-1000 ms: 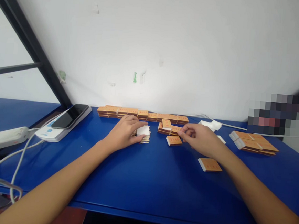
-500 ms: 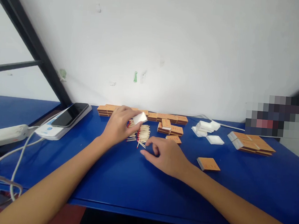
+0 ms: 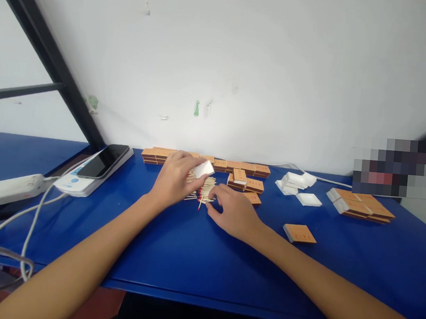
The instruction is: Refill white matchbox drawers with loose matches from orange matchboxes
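My left hand holds a small white matchbox tray tilted above a heap of red-tipped matches on the blue table. My right hand rests at the heap's near right edge, fingers curled and touching the matches. A row of orange matchboxes runs along the wall behind the hands, with a few more stacked just right of the heap.
White trays and one apart lie to the right, then a stack of orange boxes. A single orange box lies nearer. A phone on a white device, a power strip and cables sit left.
The left hand lifted the white tray off the table, leaving the matches in a heap. The right hand came from the orange boxes on the right to the heap's edge.
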A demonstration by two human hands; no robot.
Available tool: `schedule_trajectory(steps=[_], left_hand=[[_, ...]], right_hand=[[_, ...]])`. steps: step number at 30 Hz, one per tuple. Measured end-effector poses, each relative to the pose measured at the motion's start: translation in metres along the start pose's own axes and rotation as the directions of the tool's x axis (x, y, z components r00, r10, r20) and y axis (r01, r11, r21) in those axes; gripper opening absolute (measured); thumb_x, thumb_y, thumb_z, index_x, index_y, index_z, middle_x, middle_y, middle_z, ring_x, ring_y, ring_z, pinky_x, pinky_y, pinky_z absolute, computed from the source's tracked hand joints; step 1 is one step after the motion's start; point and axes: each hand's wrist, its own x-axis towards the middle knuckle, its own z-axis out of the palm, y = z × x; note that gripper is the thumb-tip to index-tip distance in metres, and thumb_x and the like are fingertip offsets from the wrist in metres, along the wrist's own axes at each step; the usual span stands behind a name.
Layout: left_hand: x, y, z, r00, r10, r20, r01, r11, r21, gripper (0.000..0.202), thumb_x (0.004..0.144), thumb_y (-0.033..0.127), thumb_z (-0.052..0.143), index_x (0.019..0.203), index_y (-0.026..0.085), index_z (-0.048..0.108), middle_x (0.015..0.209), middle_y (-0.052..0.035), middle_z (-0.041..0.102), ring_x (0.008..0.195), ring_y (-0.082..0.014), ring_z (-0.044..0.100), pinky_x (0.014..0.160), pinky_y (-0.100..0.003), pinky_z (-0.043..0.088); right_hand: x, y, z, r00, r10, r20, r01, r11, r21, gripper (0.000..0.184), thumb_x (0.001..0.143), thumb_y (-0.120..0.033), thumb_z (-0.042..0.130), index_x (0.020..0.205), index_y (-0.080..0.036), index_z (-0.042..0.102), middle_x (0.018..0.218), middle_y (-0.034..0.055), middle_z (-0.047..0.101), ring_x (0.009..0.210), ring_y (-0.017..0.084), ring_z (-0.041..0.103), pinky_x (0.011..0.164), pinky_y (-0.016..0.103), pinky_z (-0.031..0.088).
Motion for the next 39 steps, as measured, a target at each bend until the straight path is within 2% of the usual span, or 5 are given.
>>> schedule_trajectory(steps=[7,11,14,28,39], left_hand=[[-0.001,0.0,-0.002,1.0,-0.016,0.004,0.016,1.0,-0.011,0.029,0.098,0.034,0.067,0.123,0.019,0.069,0.108,-0.0087,0.075,0.103,-0.0258,0.062,0.094,-0.045,0.051],[-0.001,0.0,-0.002,1.0,-0.014,0.01,0.014,1.0,-0.01,0.029,0.098,0.034,0.067,0.123,0.018,0.069,0.108,-0.0093,0.075,0.103,-0.0262,0.063,0.094,-0.046,0.05],[0.0,0.001,-0.002,1.0,-0.021,0.014,0.021,1.0,-0.014,0.029,0.098,0.034,0.068,0.122,0.017,0.069,0.109,-0.0096,0.076,0.104,-0.0264,0.063,0.095,-0.046,0.05],[0.0,0.001,-0.001,1.0,-0.025,0.017,0.026,1.0,-0.007,0.029,0.098,0.034,0.068,0.123,0.018,0.068,0.116,-0.0099,0.076,0.106,-0.0267,0.063,0.096,-0.047,0.05],[-0.002,0.001,0.001,1.0,0.012,0.011,-0.012,1.0,-0.014,0.032,0.098,0.034,0.069,0.125,0.017,0.067,0.115,-0.0093,0.076,0.104,-0.0261,0.063,0.096,-0.047,0.05]], right_hand=[[0.003,0.006,0.003,0.998,-0.031,-0.051,0.026,0.995,-0.093,0.006,0.095,-0.021,0.061,0.092,-0.019,0.066,0.089,0.0035,0.065,0.07,0.017,0.06,0.065,0.03,0.042],[0.001,0.004,0.0,0.973,-0.231,0.022,0.232,0.968,-0.096,0.02,0.101,-0.017,0.057,0.117,-0.02,0.069,0.106,0.0077,0.067,0.084,0.019,0.065,0.071,0.031,0.048],[0.002,0.003,0.001,0.946,-0.309,0.092,0.318,0.943,-0.098,0.018,0.106,-0.02,0.055,0.108,-0.02,0.072,0.102,0.0068,0.066,0.087,0.018,0.065,0.073,0.03,0.05],[-0.002,0.003,0.002,0.952,-0.294,0.082,0.305,0.918,-0.254,0.013,0.107,-0.023,0.054,0.101,-0.016,0.064,0.102,0.0103,0.067,0.092,0.023,0.067,0.068,0.034,0.05],[0.003,0.008,0.002,0.992,-0.125,-0.014,0.124,0.99,-0.062,0.004,0.102,-0.02,0.06,0.1,-0.019,0.063,0.099,0.0055,0.067,0.08,0.02,0.064,0.071,0.033,0.047]])
